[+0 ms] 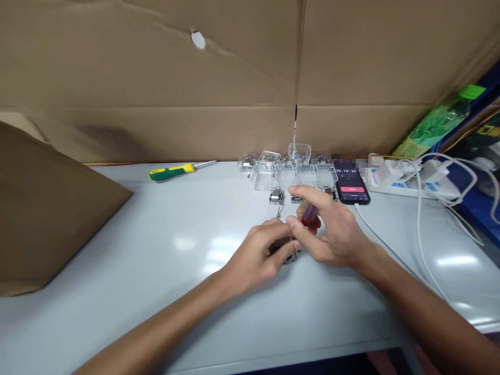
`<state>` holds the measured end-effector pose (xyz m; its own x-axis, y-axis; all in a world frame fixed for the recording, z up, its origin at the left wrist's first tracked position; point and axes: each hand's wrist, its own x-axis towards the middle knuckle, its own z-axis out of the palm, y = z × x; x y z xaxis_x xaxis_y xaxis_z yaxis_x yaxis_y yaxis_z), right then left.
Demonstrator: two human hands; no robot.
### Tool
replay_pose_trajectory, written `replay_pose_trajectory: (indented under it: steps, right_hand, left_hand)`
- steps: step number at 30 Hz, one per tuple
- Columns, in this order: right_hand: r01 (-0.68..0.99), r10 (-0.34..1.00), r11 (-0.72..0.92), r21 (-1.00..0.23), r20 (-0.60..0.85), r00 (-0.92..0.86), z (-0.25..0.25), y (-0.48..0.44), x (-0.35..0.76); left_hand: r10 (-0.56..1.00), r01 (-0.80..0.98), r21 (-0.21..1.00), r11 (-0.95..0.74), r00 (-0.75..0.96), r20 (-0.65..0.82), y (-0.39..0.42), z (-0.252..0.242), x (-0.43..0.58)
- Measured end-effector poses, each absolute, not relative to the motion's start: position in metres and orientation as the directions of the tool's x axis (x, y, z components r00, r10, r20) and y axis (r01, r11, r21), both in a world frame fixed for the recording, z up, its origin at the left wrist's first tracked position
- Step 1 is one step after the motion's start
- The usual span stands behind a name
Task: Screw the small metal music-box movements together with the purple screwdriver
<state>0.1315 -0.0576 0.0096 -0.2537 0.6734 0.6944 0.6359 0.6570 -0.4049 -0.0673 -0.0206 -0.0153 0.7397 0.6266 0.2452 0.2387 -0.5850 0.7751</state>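
Note:
My left hand (265,250) is closed around a small metal mechanism (289,258), which looks like a hand-crank music box movement; the fingers cover most of it. Right beside it, my right hand (332,229) has its index finger and thumb stretched out. Its other fingers are curled around a small translucent purple-and-red tool handle (310,213), whose working end is hidden. Beyond the hands lies another music box movement (276,196) with its crank (278,211) pointing toward me. More movements sit partly behind my right fingers. Clear plastic cases (264,177) stand in rows behind them.
A green-and-yellow screwdriver (172,172) lies at the back left. On the right are a phone (351,182) showing a timer, a power strip (441,188) with white cables, and a green-capped bottle (437,122). Cardboard (156,78) walls the back; a brown carton (58,208) stands left.

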Motion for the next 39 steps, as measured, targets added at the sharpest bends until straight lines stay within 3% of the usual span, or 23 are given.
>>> replay_pose_trajectory:
  steps: [8,15,31,39]
  right_hand:
    - [0.615,0.762,0.616,-0.491,0.569,-0.310,0.014,-0.064,0.132]
    - [0.568,0.766,0.631,-0.528,0.541,-0.348,0.020,-0.065,0.133]
    - [0.658,0.663,0.676,-0.332,0.663,-0.347,0.017,-0.065,0.133]
    - [0.661,0.641,0.686,-0.305,0.683,-0.350,0.019,-0.066,0.133]
  left_hand:
    - [0.492,0.114,0.784,-0.610,0.830,0.262,-0.016,-0.007,-0.075]
    - [0.548,0.135,0.804,-0.579,0.795,0.261,-0.018,-0.006,-0.075]
    - [0.546,0.119,0.770,-0.627,0.772,0.325,-0.021,-0.013,-0.073]
    - [0.545,0.112,0.819,-0.563,0.795,0.266,-0.018,-0.014,-0.074]
